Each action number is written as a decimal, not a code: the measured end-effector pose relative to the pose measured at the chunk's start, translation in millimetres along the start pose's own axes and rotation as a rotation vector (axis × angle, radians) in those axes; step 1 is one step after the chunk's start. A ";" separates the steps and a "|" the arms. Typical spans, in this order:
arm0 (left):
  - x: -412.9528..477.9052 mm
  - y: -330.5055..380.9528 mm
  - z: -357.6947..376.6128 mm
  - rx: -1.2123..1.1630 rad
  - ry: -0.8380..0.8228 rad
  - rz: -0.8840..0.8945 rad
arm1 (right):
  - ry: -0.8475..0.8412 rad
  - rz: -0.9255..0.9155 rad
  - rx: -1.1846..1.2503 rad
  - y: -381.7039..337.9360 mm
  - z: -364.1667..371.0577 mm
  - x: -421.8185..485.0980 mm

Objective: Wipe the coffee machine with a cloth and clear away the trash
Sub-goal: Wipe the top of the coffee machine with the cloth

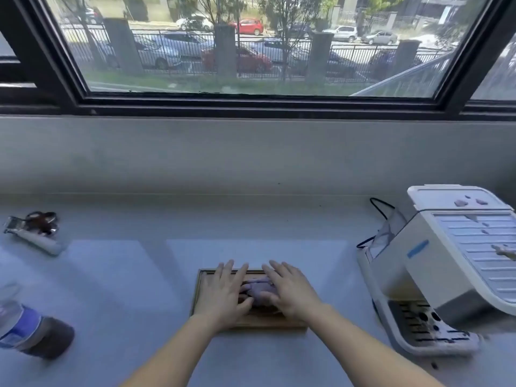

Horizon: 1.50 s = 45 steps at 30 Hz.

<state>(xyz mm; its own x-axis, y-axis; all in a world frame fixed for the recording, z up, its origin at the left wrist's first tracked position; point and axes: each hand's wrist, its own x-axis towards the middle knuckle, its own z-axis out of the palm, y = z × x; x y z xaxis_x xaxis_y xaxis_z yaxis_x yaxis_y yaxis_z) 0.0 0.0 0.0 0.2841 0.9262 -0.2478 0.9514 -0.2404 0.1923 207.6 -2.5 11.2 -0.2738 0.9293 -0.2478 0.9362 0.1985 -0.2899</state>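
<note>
Both the left hand [223,292] and right hand [291,289] lie flat, fingers straight, on one purple cloth [259,289] in one wooden tray [265,322] near one coffee machine [446,263]

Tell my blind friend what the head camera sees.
A left hand and right hand press a crumpled lilac cloth in a shallow wooden tray on a grey counter. A white coffee machine stands to the right.

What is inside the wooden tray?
A crumpled lilac cloth lies in the wooden tray, with the left hand and right hand laid flat on it. The hands cover most of the cloth and tray floor, so anything else inside is hidden.
</note>
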 end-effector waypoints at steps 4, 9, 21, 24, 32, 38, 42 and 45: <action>-0.8 -2.1 16.9 0.022 -0.032 0.008 | -0.051 -0.073 0.005 10.5 14.1 -5.1; 4.0 -0.5 20.3 0.080 0.011 0.059 | 0.006 -0.093 0.053 7.2 19.1 -2.5; -4.5 1.8 9.3 -0.410 0.145 0.171 | -0.065 0.042 0.300 4.9 -0.5 -8.0; -7.8 7.6 -1.6 -0.541 0.152 0.182 | -0.039 0.091 0.515 4.5 -12.4 -19.2; -15.2 32.8 -47.7 -0.777 0.030 0.311 | 0.050 0.094 1.020 2.8 -53.6 -53.8; -15.8 69.7 -77.2 -0.879 0.157 0.473 | 0.183 0.161 1.224 -0.8 -92.7 -93.7; -14.4 103.0 -101.6 -0.854 0.201 0.659 | 0.452 0.186 1.108 -1.9 -117.3 -124.6; -14.1 133.5 -122.2 -0.869 0.257 0.753 | 0.664 0.166 0.940 0.1 -138.5 -150.6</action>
<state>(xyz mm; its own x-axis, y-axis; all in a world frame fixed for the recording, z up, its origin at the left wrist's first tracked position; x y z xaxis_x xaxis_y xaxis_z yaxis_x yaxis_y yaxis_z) 108.5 -9.7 145.2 0.6133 0.6904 0.3838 0.1255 -0.5649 0.8156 279.4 -99.3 176.5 0.2668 0.9579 0.1056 0.3411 0.0086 -0.9400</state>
